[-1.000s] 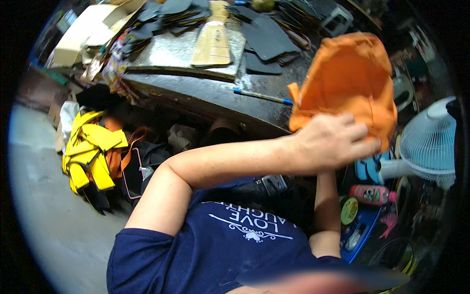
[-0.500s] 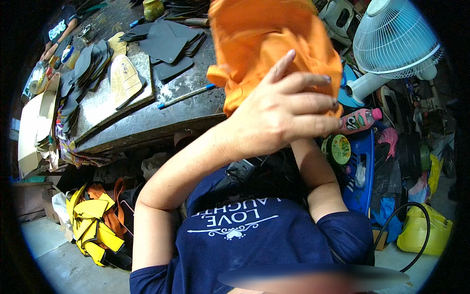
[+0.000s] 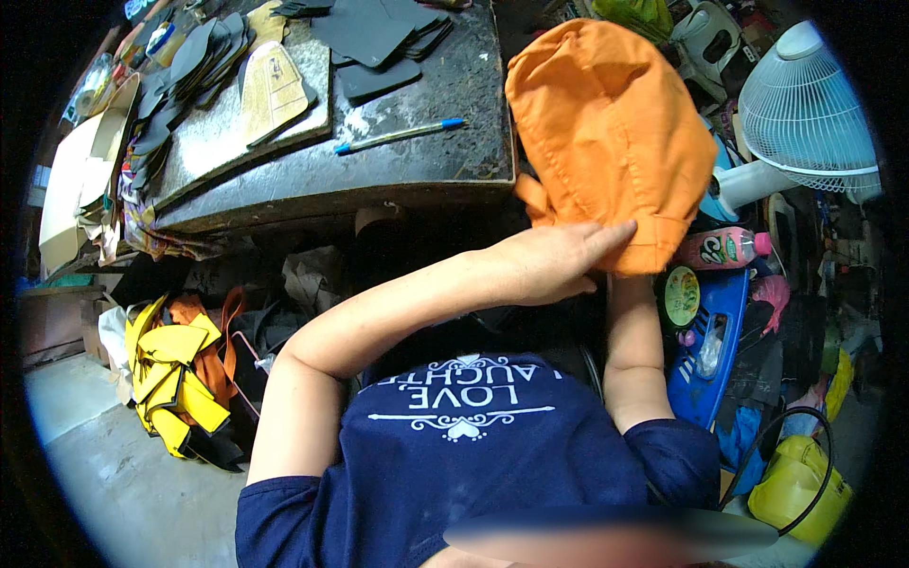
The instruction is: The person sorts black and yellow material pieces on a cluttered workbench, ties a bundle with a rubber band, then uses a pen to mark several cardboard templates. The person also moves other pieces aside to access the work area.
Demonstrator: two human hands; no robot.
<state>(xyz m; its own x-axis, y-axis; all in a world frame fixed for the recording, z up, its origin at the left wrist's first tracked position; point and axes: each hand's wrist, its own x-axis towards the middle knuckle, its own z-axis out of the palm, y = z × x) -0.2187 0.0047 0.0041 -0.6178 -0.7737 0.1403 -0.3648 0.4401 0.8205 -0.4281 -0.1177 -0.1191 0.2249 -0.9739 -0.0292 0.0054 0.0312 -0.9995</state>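
An orange cloth pouch (image 3: 611,123), rounded at the top and creased, with a small tab at its left side, is raised beyond my chest, to the right of the workbench. My left hand (image 3: 554,267) is at its lower edge, the thumb lying across the front of the hem and the other fingers tucked low and mostly hidden. My right forearm (image 3: 634,331) rises under the pouch. The cloth covers my right hand, so its fingers do not show.
On the dark workbench (image 3: 436,168) lie a blue-capped pen (image 3: 402,137), stacked grey sheet pieces (image 3: 379,28) and a tan template (image 3: 270,90) on a board. At right stand a fan (image 3: 805,114), a pink bottle (image 3: 724,248) and a blue crate (image 3: 696,379). Yellow-and-black pieces (image 3: 180,355) are heaped low at left.
The pouch has shifted right, off the workbench's edge, and now stands more spread out. My left hand, spread flat over its front before, has slid down to the lower hem.
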